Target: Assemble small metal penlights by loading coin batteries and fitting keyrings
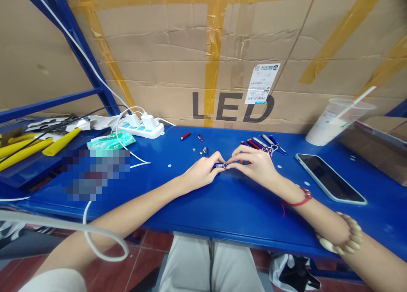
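My left hand [200, 171] has thumb and forefinger clamped on a small blue tube [219, 165], which lies almost level, just above the tabletop. My right hand [256, 162] meets it from the other side, its thumb and fingertips drawn in at the tube's right end; whether they grip the end or some small part there, I cannot tell, as it is too tiny to make out. On my right wrist is a red cord [300, 201], and farther up the arm a string of pale beads [351, 232].

Just beyond my left hand, on the blue table [203, 215], lie a dark clip [205, 151], a couple of tiny discs [193, 149], a red clip [200, 137] and a red tube [185, 135]. Behind my right hand is a bunch of tubes [254, 143] in red, blue and silver, with metal clips among them. To the right are a phone [330, 178] and, behind it, a plastic cup [327, 122] with a straw. Off to the left sit a green tissue pack [111, 141], a white power strip [154, 131] with plugs in it, and yellow handles [62, 142]. A big cardboard box [165, 71] marked LED stands behind everything.
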Demonstrator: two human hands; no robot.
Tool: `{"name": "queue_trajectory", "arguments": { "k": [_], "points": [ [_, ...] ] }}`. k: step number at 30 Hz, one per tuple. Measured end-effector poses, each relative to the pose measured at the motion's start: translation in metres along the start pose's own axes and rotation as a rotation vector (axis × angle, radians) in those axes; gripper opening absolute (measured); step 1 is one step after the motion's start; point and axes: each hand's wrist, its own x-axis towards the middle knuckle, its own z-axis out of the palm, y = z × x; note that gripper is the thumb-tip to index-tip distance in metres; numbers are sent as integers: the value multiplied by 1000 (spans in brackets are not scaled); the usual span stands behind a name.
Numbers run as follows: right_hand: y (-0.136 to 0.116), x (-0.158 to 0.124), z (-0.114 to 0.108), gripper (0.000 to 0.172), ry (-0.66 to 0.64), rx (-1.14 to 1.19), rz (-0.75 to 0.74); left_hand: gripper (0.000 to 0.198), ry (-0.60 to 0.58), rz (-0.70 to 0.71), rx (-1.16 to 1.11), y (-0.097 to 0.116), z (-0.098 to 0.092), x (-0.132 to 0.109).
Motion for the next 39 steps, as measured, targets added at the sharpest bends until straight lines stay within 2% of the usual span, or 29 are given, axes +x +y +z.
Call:
{"name": "queue_trajectory", "arguments": {
  "k": [4,11,20,26,33,39],
  "points": [
    [-3,-1,0,26,-38,40,-2,7,-2,-8,-34,-2,2,-2],
    [-8,-2,0,25,-87,-46,36,5,1,9,-54,-4,3,-2],
    [-13,-1,3,18,-55,-15,144,9,4,29,-64,-7,5,-1],
    [-12,3,-2,22,-25,-24,179,15,13,21,-110,-2,4,-1],
    [-10,4,-2,23,-31,80,245,20,-25,40,-141,1,3,-1],
    [-9,3,0,24,-89,132,278,16,9,95,-76,-4,3,1]
  ]
}}
